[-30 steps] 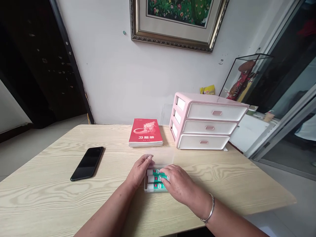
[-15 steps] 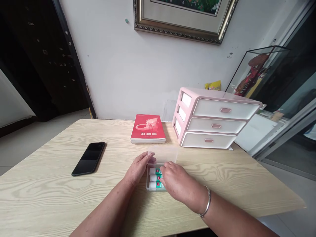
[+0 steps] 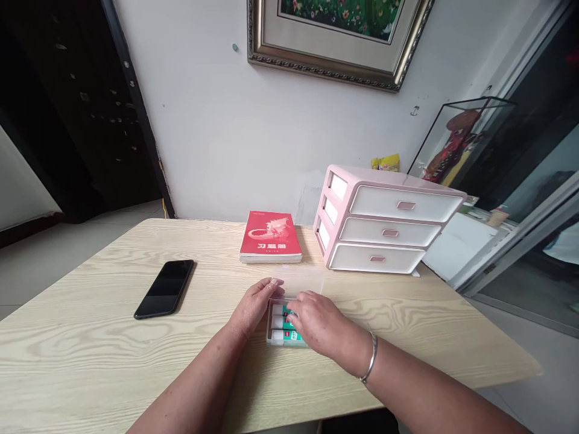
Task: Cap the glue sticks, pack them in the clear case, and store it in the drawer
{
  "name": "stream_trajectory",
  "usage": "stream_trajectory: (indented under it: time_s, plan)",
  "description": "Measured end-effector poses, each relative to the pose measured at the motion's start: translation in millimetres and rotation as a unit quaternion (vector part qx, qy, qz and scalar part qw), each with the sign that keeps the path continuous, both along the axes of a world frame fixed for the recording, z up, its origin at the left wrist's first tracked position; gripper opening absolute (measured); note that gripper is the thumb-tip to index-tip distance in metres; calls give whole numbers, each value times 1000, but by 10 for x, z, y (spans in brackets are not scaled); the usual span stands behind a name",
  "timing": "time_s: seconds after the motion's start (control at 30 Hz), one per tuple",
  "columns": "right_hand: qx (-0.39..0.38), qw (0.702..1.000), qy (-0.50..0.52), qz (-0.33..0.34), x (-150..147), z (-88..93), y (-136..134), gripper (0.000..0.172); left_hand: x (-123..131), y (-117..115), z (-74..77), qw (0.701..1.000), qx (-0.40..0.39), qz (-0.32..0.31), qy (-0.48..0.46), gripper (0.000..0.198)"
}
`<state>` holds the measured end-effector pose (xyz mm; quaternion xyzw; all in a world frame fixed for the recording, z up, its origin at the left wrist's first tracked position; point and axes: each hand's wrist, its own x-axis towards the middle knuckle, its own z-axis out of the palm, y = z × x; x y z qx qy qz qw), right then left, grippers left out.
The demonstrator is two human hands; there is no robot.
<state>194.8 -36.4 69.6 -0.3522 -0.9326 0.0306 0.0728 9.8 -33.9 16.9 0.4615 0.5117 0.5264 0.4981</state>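
A clear plastic box [image 3: 268,337] lies on the table with its see-through lid [image 3: 301,280] folded back toward the wall. Three glue sticks [image 3: 278,335] with white caps and green labels lie side by side in it. At the lid's left edge, my left hand [image 3: 254,306] pinches the plastic between thumb and fingers. My right hand [image 3: 319,322], a silver bangle on its wrist, reaches over the box's right half. Its thumb and forefinger close on a glue stick at the far side. That hand hides the right ends of the sticks.
Behind the box lies a red book [image 3: 271,235], possibly stacked on another. A pink and white drawer unit [image 3: 389,220] stands at the back right, against the wall. To the left rests a black phone [image 3: 165,289]. The table's front edge runs just below my forearms.
My right hand has shifted slightly left and away from me, its fingers now over the far glue sticks. The left hand keeps its place at the lid. The camera view has tilted a little.
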Motion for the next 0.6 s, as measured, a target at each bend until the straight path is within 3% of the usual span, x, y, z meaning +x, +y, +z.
stream_trajectory:
  time_s: [0.13, 0.27, 0.43, 0.6]
  plan:
    - [5, 997, -23, -78, 19, 0, 33, 16, -7, 8, -12, 998, 22, 17, 50, 47]
    - [-82, 983, -5, -162, 89, 42, 73, 23, -17, 20, -59, 997, 28, 18, 71, 41]
    - [-141, 972, 32, -187, 124, -18, 77, 27, -23, 32, -86, 996, 30, 7, 80, 42]
    - [-178, 954, 121, -207, 88, -137, 47, 43, 5, 33, -99, 996, 37, 2, 77, 45]
